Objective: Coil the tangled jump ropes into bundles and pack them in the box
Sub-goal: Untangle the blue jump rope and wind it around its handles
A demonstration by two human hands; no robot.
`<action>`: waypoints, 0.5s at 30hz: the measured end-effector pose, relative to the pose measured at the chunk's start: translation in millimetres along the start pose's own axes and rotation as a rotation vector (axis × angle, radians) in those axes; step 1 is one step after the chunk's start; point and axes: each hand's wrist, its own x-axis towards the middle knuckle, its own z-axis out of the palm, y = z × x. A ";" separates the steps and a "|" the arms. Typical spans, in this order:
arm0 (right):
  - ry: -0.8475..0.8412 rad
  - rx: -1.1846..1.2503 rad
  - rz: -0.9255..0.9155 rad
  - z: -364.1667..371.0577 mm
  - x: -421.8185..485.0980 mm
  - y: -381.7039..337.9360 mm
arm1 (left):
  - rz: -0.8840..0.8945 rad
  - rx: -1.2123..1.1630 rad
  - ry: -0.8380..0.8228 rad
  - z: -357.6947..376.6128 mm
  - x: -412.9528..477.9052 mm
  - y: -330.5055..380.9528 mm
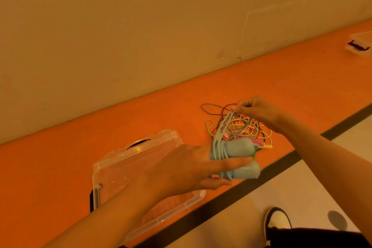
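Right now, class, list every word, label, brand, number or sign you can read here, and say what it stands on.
None. No word, number or logo is readable on the clear box, the blue jump rope, the tangled ropes or the far container.

The left hand [187, 169] grips the two handles of a light-blue plastic jump rope [239, 148], its cord wound around them. The right hand [259, 111] pinches the cord's loops above a tangled pile of thin coloured ropes [247, 130] on the orange surface [281, 78]. A clear plastic lidded box [141, 145] sits near left.
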 end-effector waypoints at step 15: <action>-0.380 -0.257 -0.126 48.4 -30.4 10.0 | -0.758 -0.538 0.579 -2.6 -30.7 -66.2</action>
